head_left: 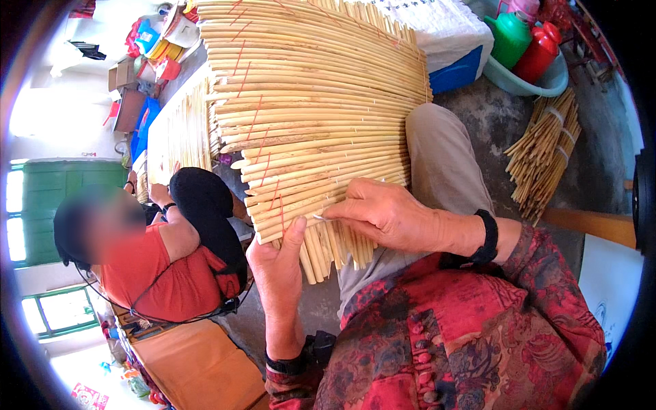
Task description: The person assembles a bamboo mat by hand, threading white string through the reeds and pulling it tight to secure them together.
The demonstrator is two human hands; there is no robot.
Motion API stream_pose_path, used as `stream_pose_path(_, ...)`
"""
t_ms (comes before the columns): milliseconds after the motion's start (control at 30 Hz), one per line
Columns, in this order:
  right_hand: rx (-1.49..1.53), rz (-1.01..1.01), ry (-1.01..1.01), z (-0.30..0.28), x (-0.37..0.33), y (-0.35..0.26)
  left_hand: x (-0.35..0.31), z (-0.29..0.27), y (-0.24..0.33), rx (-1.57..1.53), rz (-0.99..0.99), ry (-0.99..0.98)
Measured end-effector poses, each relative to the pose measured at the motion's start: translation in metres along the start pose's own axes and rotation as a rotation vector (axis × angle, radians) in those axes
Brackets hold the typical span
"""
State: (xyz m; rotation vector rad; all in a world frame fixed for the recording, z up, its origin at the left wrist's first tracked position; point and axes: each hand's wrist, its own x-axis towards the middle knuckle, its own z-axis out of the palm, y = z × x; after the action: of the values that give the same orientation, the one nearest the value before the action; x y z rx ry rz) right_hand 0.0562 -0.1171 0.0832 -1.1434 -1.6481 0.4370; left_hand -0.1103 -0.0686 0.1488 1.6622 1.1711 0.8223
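A mat of straight, pale yellow reed stalks [321, 130] lies across my lap and stretches away from me. Red thread crosses the stalks on the left, and short white stitches show towards the right. My left hand [279, 270] holds the mat's near left corner, its thumb on top and the fingers hidden underneath. Just right of that thumb, my right hand [393, 215] is closed in a pinch over the near stalks. A small whitish tip shows at its fingertips, too small to name. Below the hands, several stalk ends [314, 256] stick out towards me.
On the left, a person in red [164, 266] sits working at another reed mat [179, 130]. Tied reed bundles [543, 150] lie on the floor at right. Behind them, a pale blue basin [523, 80] holds green and red jugs. An orange-covered seat [198, 365] stands lower left.
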Motion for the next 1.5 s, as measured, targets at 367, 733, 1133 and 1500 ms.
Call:
stream_pose_path(367, 0.096, 0.021, -0.055, -0.006, 0.003, 0.003, -0.002, -0.001, -0.004, -0.084, -0.003, 0.002)
stream_pose_path(733, 0.050, 0.013, -0.120, -0.014, 0.006, -0.002, -0.003, 0.001, -0.004, -0.146, 0.038, -0.019)
stream_pose_path(1133, 0.038, 0.024, -0.177, -0.017, 0.009, 0.000, -0.002, 0.002, -0.005, -0.162, 0.034, -0.019)
stream_pose_path(1500, -0.118, -0.019, -0.203, -0.019, 0.017, -0.016, -0.004, 0.001, 0.001, -0.085, 0.032, 0.000)
